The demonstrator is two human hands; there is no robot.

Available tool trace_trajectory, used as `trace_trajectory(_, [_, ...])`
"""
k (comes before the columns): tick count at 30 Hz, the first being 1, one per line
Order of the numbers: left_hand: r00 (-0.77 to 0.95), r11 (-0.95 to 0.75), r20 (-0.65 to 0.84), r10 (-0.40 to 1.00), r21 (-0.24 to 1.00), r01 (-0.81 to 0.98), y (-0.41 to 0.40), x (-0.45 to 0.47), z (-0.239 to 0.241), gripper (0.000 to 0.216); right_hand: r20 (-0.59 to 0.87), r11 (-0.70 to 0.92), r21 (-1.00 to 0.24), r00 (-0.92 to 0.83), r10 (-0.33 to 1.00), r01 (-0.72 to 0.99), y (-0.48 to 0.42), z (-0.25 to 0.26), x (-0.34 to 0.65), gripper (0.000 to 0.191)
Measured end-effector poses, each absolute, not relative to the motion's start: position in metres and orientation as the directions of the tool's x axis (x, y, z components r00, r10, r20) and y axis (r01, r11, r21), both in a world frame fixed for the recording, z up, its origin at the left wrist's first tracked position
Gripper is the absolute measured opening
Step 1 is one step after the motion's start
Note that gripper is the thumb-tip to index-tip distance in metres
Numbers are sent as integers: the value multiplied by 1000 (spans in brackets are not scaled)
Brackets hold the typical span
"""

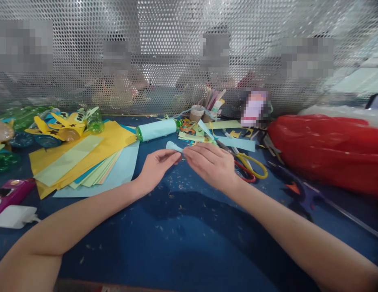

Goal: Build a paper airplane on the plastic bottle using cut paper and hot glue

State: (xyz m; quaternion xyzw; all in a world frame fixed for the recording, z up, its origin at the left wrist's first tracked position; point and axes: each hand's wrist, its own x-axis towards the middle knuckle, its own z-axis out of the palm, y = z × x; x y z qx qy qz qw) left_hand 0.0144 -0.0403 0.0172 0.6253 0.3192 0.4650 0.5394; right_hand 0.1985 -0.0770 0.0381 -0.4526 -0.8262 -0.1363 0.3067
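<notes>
A small light blue paper piece, rounded at its far end, sticks up between my hands above the blue table. My left hand pinches it with thumb and forefinger. From the right, my right hand meets it with fingers pressed together at the paper's narrow end; its thumb is hidden. Just beyond lies a green plastic bottle on its side, with light blue paper wrapped around it. Scissors with a yellow and a red handle rest beside my right hand.
Coloured paper sheets lie at left, near yellow paper-and-bottle crafts and a purple glue gun. Paper scraps and cardboard tubes sit at the back. A red plastic bag is at right. A perforated metal panel stands behind.
</notes>
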Motion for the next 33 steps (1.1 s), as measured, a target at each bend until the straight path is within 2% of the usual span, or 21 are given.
trace_trajectory(4, [305,-105,162,938,975,-195,-36,17,12,19,583,594,-84,-444,680,800,-78,37,195,21])
trace_trajectory(7, [306,-19,105,946,962,-274,-31,18,10,15,625,607,-169,-392,675,777,-75,39,193,23])
trace_trajectory(11, [398,70,72,915,941,-331,-29,19,11,10,658,543,-354,-210,723,761,-68,43,195,27])
trace_trajectory(14, [469,78,64,881,957,-278,-29,18,10,9,547,538,-547,-212,810,642,-63,42,198,38])
trace_trajectory(18, [507,-68,124,853,989,-128,-29,15,8,12,332,418,-776,-257,908,473,-60,38,198,30])
trace_trajectory(21, [522,-203,181,834,979,-14,-28,14,7,20,247,328,-829,-230,941,454,-58,37,198,26])
trace_trajectory(27, [520,-286,194,832,953,103,-26,11,8,28,123,184,-935,-209,970,304,-51,31,205,27])
trace_trajectory(30, [476,-448,298,828,860,242,-25,9,10,27,49,85,-974,-171,984,210,-46,26,210,23])
trace_trajectory(33, [454,-610,424,784,661,437,-22,6,9,24,-52,-40,-991,-97,994,124,-41,21,216,17])
